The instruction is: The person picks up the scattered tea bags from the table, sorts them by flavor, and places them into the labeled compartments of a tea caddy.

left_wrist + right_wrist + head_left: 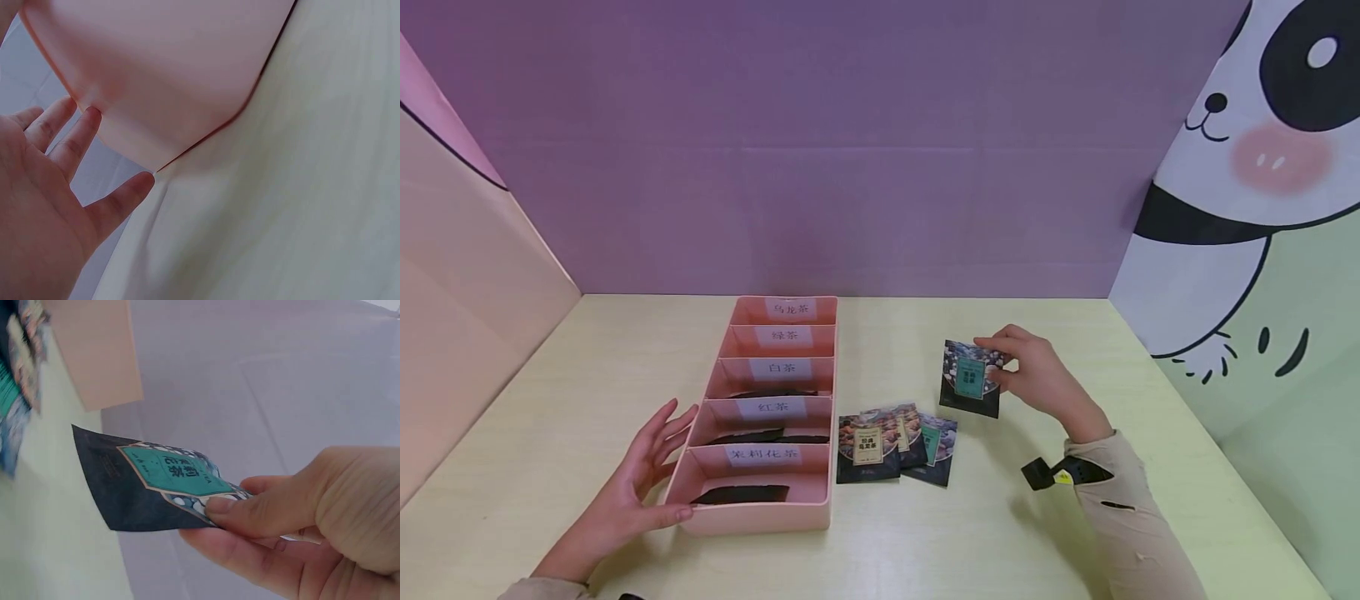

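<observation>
My right hand point(1037, 379) pinches a dark tea sachet point(966, 379) with a teal label between thumb and fingers, above the right part of the table. In the right wrist view the sachet point(165, 478) is slightly bent, its label turned up. My left hand point(632, 483) touches the left side of a long pink divided box point(760, 518), fingers spread and thumb at its near-left corner. Three more sachets overlap right of the box: two with cream labels point(867, 446), one with a teal label point(932, 442) partly covered.
White labels with Chinese characters mark the box's compartments in a row. Dark sachets stand in the nearest compartment point(741, 494), the one behind it and the middle one. A purple panel point(850, 167) backs the table, with side panels left and right, a panda point(1277, 108) on the right one.
</observation>
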Motion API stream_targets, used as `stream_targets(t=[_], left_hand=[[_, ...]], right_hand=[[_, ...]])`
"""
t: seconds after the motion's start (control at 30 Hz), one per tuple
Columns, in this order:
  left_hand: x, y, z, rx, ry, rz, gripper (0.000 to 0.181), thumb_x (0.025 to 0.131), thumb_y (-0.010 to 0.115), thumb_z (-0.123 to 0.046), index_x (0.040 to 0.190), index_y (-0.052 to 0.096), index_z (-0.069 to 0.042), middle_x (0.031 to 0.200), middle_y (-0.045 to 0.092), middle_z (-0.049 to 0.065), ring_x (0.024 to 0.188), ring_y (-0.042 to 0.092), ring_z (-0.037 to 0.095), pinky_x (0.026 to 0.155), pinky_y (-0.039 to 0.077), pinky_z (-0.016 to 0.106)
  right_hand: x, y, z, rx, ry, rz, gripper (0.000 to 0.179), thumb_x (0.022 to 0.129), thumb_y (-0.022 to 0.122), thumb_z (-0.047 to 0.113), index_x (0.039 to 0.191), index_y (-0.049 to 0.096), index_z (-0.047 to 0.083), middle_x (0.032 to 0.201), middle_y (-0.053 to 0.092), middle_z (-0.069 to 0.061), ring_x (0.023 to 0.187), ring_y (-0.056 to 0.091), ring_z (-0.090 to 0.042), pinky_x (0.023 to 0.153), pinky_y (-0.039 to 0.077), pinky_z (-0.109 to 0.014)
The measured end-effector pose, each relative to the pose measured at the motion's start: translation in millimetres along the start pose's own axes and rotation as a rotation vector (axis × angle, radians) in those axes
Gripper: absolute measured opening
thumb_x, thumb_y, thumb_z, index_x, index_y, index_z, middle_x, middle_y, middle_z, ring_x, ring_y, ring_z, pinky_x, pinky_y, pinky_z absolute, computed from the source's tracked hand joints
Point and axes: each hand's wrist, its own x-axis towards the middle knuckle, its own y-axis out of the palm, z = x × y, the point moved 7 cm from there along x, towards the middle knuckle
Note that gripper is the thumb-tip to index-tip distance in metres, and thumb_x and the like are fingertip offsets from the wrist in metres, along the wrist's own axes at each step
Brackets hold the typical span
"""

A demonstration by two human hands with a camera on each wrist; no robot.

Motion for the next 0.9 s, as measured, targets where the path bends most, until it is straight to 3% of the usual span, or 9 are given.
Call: stream_targets(t=[0.3,0.53,0.9], left_hand=[[-0.3,0.0,-0.7,-0.01,0.017,-0.002,0.122,0.058,0.065,0.034,0.157,0.003,0.002,0.162,0.029,0.001,0.141,0.035,0.005,0.099,0.034,0.014],[0.1,-0.4,-0.6,0.006,-0.007,-0.011,0.121,0.059,0.066,0.033,0.158,0.004,0.001,0.161,0.029,-0.001,0.14,0.036,0.004,0.098,0.034,0.013],[-0.9,-0.7,1.2,-0.006,-0.003,-0.009,0.122,0.058,0.066,0.033,0.158,0.004,0.0,0.161,0.029,0.0,0.14,0.035,0.005,0.098,0.035,0.013]], right_hand=[[5.5,-8.4,27.1,0.021,-0.035,-0.074,0.045,0.081,0.073,-0.013,0.125,0.065,-0.006,0.102,0.059,-0.012,0.079,0.066,-0.024,0.061,0.055,-0.028],[13.7,-7.6,45.2,0.091,-0.047,-0.094,0.045,0.082,0.074,-0.012,0.125,0.066,-0.005,0.105,0.06,-0.012,0.088,0.064,-0.027,0.068,0.058,-0.033],[21.1,8.3,84.8,0.157,-0.175,-0.083,0.043,0.082,0.075,-0.008,0.124,0.068,-0.001,0.104,0.061,-0.009,0.078,0.062,-0.018,0.066,0.057,-0.027]])
